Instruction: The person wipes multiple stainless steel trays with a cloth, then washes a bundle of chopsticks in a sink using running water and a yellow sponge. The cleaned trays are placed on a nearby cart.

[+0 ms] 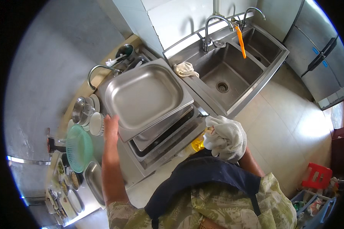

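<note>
My left hand [111, 125] grips the near left rim of a shallow rectangular stainless steel pan [144, 97]. The pan's inside faces up and looks bare. It sits over more steel pans [157, 126], stacked on a steel sink counter [126, 163]. A bunched white cloth [228, 137] is in my right hand [212, 130], in front of my dark apron [195, 171]. The cloth hides most of that hand. Just left of the cloth is a container of yellow liquid [197, 144], partly covered.
A double steel sink [235, 71] stands beyond, with a beige rag [186, 69] on its edge and an orange strip [240, 43] hanging from the tap. Bowls [97, 123], a green colander [79, 148] and filled dishes [74, 180] line the left. A red plastic stool [316, 176] is at right.
</note>
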Motion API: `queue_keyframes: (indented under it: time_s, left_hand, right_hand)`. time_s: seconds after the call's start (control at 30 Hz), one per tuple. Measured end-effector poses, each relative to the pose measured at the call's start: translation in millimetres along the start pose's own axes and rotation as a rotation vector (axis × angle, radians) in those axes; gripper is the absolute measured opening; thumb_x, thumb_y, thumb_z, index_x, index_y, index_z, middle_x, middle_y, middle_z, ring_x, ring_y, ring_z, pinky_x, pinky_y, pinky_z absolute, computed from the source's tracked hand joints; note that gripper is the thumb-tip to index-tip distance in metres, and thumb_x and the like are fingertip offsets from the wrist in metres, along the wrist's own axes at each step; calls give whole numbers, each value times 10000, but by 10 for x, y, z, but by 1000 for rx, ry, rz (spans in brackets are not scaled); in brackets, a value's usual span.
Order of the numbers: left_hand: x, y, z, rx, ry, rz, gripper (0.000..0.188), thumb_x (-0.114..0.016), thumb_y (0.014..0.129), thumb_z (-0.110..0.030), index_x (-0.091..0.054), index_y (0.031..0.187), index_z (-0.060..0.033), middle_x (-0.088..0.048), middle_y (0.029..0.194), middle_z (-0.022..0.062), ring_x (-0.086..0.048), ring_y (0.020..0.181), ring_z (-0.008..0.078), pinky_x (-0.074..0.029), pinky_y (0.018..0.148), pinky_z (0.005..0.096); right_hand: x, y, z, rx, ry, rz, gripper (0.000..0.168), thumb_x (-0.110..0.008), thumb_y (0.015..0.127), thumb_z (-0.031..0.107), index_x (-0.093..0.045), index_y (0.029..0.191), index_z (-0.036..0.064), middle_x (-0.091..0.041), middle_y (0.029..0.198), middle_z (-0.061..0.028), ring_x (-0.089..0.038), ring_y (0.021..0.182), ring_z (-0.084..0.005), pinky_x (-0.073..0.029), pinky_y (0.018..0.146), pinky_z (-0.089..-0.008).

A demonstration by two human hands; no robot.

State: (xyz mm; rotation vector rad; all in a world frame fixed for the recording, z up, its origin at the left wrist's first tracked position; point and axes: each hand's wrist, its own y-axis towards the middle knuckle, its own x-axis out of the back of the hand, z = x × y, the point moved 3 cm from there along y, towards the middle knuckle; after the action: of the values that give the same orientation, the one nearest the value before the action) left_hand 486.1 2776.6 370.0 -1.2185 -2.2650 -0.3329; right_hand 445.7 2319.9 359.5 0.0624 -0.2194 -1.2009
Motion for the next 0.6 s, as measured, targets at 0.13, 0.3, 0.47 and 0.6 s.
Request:
queue_keyframes:
  time_s: [0.13, 0.3, 0.47, 0.6]
  left_hand:
    - [-212, -279, -1223, -219, 139, -111, 312, -475, 721, -140, -521, 916, 99, -580, 864, 252, -572, 757, 340, -439, 683, 400]
    - [-746, -539, -2144, -420, 593, -233, 296, -494, 794, -146, -521, 1043, 13, -585, 912, 231, -586, 742, 380, -467, 676, 440]
    - [-1531, -971, -2811, -1007, 761, -362, 488, -596, 707, -46, -448, 1166, 27, -584, 978, 202, -618, 755, 295, -513, 622, 343]
    - [-1850, -1085, -2987, -1225, 755, -404, 657, -636, 639, -3, -375, 1241, 31, -550, 1103, 175, -625, 783, 267, -525, 629, 308]
  right_hand:
    - [283, 154, 48, 191, -180, 7, 382, -660, 650, 274, -592, 922, 14, -581, 835, -114, -570, 738, -271, -460, 657, -319]
    - [776, 291, -96, 57, -40, 19, 318, -657, 649, 184, -604, 923, 33, -598, 845, -106, -571, 743, -268, -465, 658, -321]
    - [1340, 362, -212, 261, -139, -47, 297, -638, 672, 129, -608, 951, 29, -617, 866, -103, -584, 771, -253, -471, 694, -308]
    - [1631, 399, -246, 112, 52, -80, 268, -621, 686, 105, -613, 941, 24, -618, 830, -98, -588, 782, -222, -472, 715, -293]
